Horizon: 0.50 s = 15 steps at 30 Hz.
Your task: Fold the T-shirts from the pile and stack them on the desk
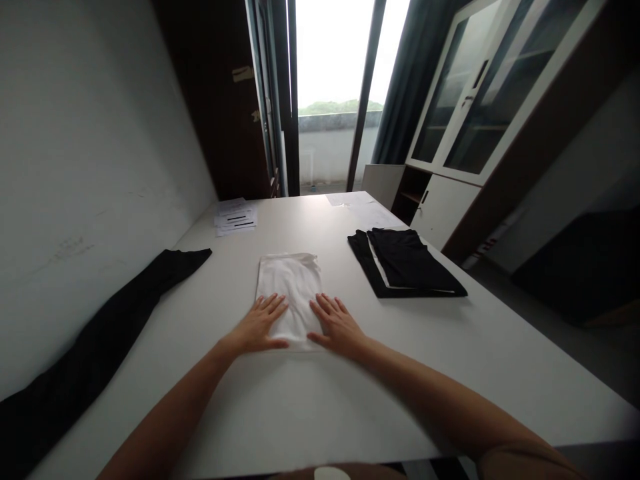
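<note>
A white piece of cloth (293,280), folded into a rectangle, lies flat on the white table (280,407) in front of me. On its left edge rests my left hand (260,325), fingers spread and palm down. My right hand (337,325) presses flat on the right edge in the same way. Some wrinkles show in the fabric between the two hands, and its far edge is slightly uneven. What kind of garment it is, I cannot tell.
Folded black and white cloths (415,263) are stacked on the table's right side. A long black garment (115,327) stretches along the left by the wall. Papers (236,219) lie at the back left, with more sheets (367,210) at the far right. A glass-door cabinet (480,100) stands beyond.
</note>
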{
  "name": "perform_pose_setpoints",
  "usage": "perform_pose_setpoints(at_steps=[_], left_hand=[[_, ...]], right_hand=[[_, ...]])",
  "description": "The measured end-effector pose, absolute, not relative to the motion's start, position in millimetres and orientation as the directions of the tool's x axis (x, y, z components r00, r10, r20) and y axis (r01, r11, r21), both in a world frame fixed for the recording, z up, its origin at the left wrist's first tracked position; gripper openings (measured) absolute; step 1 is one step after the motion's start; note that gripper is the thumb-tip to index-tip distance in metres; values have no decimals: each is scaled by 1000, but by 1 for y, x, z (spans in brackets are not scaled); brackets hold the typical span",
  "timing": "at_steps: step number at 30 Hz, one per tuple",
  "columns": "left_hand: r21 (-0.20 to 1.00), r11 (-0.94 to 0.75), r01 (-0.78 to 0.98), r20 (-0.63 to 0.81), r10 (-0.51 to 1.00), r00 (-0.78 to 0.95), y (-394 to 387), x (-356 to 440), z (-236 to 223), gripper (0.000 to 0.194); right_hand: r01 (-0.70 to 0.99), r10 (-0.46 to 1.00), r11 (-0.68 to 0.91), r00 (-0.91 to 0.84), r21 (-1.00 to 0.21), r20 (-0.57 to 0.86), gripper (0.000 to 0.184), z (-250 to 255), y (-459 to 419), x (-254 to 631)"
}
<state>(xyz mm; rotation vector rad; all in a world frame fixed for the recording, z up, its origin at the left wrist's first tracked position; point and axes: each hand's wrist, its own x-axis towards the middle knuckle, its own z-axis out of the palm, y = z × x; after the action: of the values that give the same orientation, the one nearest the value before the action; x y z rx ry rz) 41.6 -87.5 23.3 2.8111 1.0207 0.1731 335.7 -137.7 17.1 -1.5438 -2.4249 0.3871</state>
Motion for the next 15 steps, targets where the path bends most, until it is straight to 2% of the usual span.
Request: perform_pose_setpoints(at_steps=[3, 7, 15], left_hand=[[172, -774, 609, 51, 624, 780, -90, 38, 26, 102], [151, -795, 587, 45, 599, 799, -100, 45, 25, 105], [136, -710, 690, 117, 704, 701, -90, 44, 19, 94]], right_hand=[[839, 901, 432, -420, -331, 112, 87, 21, -142, 334], [747, 812, 578, -569, -330, 134, 88, 21, -155, 320], [785, 848, 522, -519, -333, 108, 91, 19, -133, 328]])
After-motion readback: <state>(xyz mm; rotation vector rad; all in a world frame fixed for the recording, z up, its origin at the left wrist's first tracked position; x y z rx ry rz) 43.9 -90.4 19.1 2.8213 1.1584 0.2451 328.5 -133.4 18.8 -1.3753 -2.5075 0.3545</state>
